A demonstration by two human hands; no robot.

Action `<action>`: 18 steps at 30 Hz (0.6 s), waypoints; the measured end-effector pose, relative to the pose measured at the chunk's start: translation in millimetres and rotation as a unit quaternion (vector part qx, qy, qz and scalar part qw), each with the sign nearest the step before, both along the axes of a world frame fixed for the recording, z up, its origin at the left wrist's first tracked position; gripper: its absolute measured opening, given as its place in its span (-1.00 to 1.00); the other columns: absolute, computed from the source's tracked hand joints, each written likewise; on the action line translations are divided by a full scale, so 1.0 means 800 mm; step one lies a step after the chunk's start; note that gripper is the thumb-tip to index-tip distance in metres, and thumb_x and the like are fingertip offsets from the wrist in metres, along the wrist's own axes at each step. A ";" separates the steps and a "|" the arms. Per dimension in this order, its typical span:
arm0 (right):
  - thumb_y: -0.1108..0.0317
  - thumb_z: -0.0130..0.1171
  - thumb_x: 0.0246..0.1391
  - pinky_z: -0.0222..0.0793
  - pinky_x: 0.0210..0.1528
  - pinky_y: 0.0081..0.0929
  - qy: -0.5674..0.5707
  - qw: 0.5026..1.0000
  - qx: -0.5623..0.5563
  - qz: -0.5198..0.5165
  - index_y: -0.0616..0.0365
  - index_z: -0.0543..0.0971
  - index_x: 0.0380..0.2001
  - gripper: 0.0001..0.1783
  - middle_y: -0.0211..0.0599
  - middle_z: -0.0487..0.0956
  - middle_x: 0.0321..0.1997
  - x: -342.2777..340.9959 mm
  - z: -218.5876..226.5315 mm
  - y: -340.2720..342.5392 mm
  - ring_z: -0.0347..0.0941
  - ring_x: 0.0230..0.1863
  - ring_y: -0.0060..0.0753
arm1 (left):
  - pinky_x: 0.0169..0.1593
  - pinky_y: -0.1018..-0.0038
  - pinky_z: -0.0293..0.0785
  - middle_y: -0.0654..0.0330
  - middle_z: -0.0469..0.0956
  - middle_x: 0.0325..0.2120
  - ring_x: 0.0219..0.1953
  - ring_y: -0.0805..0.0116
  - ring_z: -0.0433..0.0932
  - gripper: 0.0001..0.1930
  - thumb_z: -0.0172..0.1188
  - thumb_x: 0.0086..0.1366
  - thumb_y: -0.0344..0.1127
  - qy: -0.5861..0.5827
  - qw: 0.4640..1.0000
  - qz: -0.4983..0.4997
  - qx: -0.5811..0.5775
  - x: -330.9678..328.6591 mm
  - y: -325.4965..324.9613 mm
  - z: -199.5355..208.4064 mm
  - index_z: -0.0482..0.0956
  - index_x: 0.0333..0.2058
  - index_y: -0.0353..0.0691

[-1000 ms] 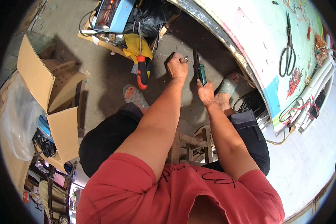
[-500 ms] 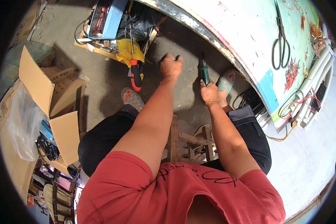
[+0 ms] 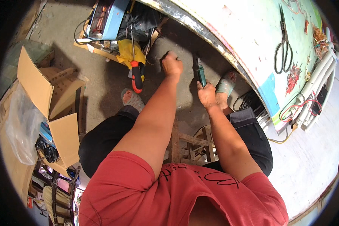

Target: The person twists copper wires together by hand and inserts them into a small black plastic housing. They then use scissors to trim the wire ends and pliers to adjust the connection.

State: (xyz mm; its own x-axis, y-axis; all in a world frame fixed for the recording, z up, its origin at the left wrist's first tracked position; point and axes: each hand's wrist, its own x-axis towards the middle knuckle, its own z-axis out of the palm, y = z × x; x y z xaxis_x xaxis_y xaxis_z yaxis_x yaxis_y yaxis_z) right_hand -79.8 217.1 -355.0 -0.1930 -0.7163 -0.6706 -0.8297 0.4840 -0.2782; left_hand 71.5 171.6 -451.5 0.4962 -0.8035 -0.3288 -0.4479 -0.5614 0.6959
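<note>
My right hand (image 3: 207, 94) is closed round the dark green handle of a slim hand tool (image 3: 201, 74). Its narrow metal end points away from me over the floor; the exact kind of tool does not show clearly. To its left, with a gap between, my left hand (image 3: 172, 64) is held out with the fingers curled in. Whatever sits in those fingers, if anything, is hidden or too small to name. Nearest to that hand is a large screwdriver (image 3: 136, 77) with a red and black handle, lying against a yellow piece of material (image 3: 127, 52).
A crate of tools with a blue box (image 3: 113, 22) stands at the far left. Scissors (image 3: 283, 52) and red wire scraps (image 3: 293, 80) lie on the pale table (image 3: 248, 30) at right. An open cardboard box (image 3: 66, 135) is at left; a wooden stool (image 3: 190, 140) stands between my legs.
My right hand has moved slightly left with the green tool, which now stands more upright in the picture. My left hand has shifted up a little and stays closed.
</note>
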 end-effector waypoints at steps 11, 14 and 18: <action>0.20 0.08 0.04 0.38 -0.27 -0.20 -0.110 0.978 0.018 0.174 0.27 0.51 -0.33 -0.69 0.12 0.53 -0.49 -0.026 0.101 0.048 0.48 -0.39 0.17 | -0.62 0.32 0.57 -0.03 0.53 -0.62 -0.65 0.15 0.58 -0.90 0.07 0.10 -0.54 0.355 0.808 0.427 0.197 0.017 0.023 0.029 0.47 -0.46 -0.52; 0.29 0.12 -0.04 0.39 -0.19 -0.14 -0.065 0.957 -0.008 0.281 0.27 0.44 -0.29 -0.71 0.12 0.52 -0.34 0.012 0.265 -0.035 0.48 -0.27 0.16 | -0.63 0.30 0.57 -0.06 0.54 -0.58 -0.65 0.12 0.57 -0.85 0.10 0.08 -0.54 0.393 0.819 0.398 0.123 0.022 0.032 0.011 0.45 -0.38 -0.53; 0.36 0.20 -0.13 0.38 -0.07 -0.14 -0.039 0.948 -0.108 0.296 0.28 0.41 -0.22 -0.63 0.14 0.48 -0.14 -0.044 0.371 -0.114 0.45 -0.12 0.11 | -0.64 0.35 0.57 -0.06 0.53 -0.57 -0.66 0.14 0.55 -0.88 0.08 0.08 -0.55 0.387 0.867 0.265 0.166 0.026 -0.023 0.181 0.41 -0.41 -0.52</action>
State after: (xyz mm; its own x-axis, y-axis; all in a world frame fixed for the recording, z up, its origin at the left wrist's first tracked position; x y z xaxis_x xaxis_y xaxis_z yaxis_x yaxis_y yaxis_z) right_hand -115.0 125.6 -58.5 0.3293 -0.8064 -0.4912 -0.9111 -0.1347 -0.3897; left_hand 92.4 153.1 -306.8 0.2938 -0.3277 -0.8980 0.4633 -0.7729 0.4336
